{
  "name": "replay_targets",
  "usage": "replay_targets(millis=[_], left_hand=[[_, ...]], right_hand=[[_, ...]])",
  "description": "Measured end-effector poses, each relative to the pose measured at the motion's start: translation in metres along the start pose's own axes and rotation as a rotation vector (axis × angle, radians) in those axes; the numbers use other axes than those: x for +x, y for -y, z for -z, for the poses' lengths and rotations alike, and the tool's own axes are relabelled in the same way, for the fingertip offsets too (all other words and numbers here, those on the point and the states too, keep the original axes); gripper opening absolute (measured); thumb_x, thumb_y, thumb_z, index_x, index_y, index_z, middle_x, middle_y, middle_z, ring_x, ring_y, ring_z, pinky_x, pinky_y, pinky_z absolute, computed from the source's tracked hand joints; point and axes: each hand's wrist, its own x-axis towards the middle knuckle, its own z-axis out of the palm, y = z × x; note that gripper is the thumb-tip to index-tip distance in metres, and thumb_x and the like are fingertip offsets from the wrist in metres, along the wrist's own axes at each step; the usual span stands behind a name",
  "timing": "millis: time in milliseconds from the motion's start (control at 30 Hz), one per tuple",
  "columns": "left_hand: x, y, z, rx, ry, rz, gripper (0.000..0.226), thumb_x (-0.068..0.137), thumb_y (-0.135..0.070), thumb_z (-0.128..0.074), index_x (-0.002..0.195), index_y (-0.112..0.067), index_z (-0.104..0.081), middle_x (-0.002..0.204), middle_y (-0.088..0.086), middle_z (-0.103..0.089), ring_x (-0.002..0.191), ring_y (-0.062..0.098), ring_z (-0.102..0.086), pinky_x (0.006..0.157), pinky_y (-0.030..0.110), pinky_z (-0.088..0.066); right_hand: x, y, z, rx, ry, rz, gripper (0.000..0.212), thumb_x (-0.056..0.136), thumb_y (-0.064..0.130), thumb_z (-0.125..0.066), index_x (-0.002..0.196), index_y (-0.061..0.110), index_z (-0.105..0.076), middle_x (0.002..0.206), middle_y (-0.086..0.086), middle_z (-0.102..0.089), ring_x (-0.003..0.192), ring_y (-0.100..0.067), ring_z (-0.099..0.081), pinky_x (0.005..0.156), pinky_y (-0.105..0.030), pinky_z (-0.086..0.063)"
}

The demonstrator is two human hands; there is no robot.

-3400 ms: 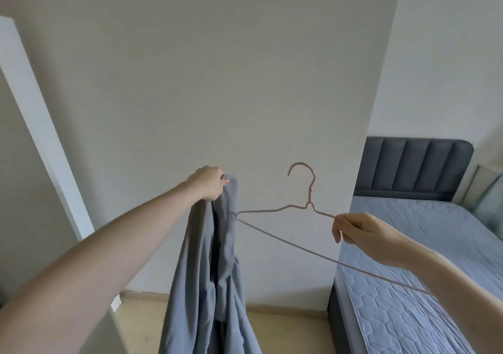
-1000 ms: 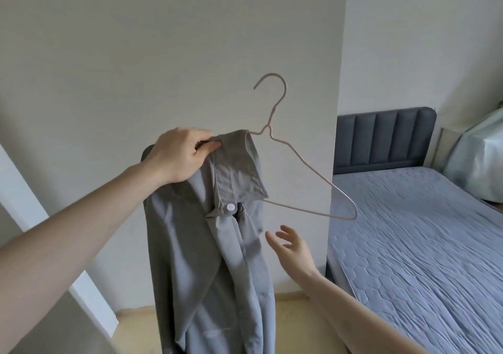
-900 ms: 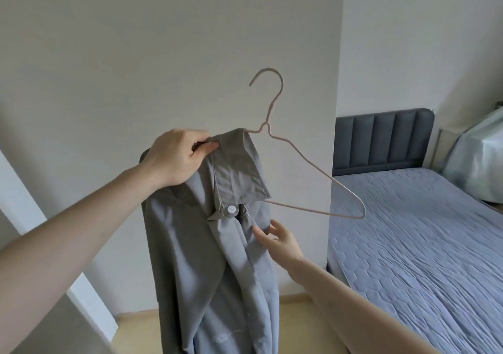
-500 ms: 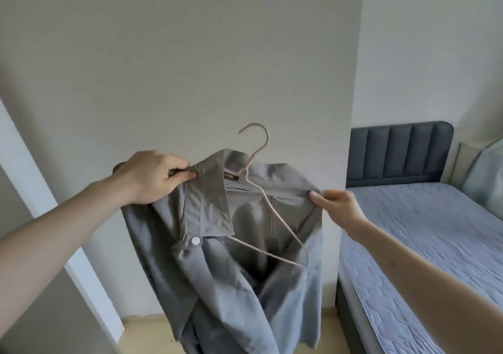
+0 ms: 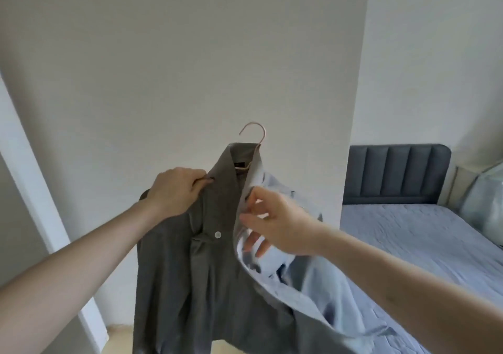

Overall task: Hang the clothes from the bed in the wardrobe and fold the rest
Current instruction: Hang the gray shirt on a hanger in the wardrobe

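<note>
Shirt (image 5: 190, 272) is already put on hanger (image 5: 254, 133), pinched at the collar by left hand (image 5: 174, 193); right front is gripped by right hand (image 5: 275, 225). Wardrobe is not reached yet.

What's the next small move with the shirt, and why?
Probably the right hand should tug the right front panel down and outward to seat it. The shirt hangs on the hanger, the left hand pinches the collar, but the right front is folded back, inside showing.
</note>
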Motion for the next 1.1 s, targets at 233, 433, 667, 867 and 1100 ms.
replay_targets(millis=[233,433,667,867,1100], left_hand=[[-0.009,0.005,0.006,-0.099,-0.073,-0.015,0.049,0.102,-0.057,-0.048,0.067,-0.023,-0.042,0.057,-0.005,-0.049,0.057,0.011,-0.049,0.051,0.029,-0.032],[-0.019,0.003,0.006,-0.141,-0.075,0.008,0.05,0.102,-0.057,-0.047,0.067,-0.022,-0.04,0.057,-0.003,-0.048,0.056,0.014,-0.049,0.05,0.031,-0.036],[-0.023,-0.024,0.007,-0.406,0.046,0.139,0.045,0.102,-0.052,-0.042,0.069,-0.021,-0.046,0.065,-0.003,-0.054,0.062,0.016,-0.052,0.059,0.039,-0.04],[-0.038,-0.044,0.013,-0.445,0.113,0.331,0.03,0.108,-0.037,-0.043,0.088,-0.022,-0.06,0.085,-0.005,-0.068,0.084,0.02,-0.064,0.082,0.051,-0.053],[-0.101,-0.049,0.042,-0.454,-0.029,0.589,0.029,0.102,-0.046,-0.045,0.115,-0.035,-0.068,0.115,-0.019,-0.064,0.112,0.003,-0.058,0.099,0.029,-0.044]], right_hand=[[-0.008,-0.03,0.06,-0.432,-0.466,0.098,0.021,0.087,0.047,-0.07,0.076,0.03,-0.065,0.068,0.013,-0.071,0.063,-0.006,-0.067,0.062,-0.029,-0.055],[-0.007,-0.087,0.109,-0.59,-0.29,-0.047,0.011,0.102,0.037,-0.058,0.098,0.031,-0.066,0.088,0.017,-0.068,0.083,-0.005,-0.062,0.08,-0.032,-0.05],[0.006,-0.116,0.093,-0.336,-0.299,0.072,0.037,0.107,0.022,-0.051,0.072,0.01,-0.052,0.062,0.011,-0.042,0.058,-0.003,-0.037,0.056,-0.023,-0.029],[0.033,-0.123,0.07,-0.212,-0.201,0.113,0.033,0.105,0.024,-0.056,0.075,0.014,-0.065,0.065,0.008,-0.057,0.064,-0.005,-0.049,0.061,-0.031,-0.039],[0.052,-0.128,0.028,-0.059,-0.047,0.183,0.036,0.105,0.023,-0.056,0.072,0.009,-0.061,0.063,0.001,-0.052,0.063,-0.009,-0.046,0.06,-0.033,-0.035]])
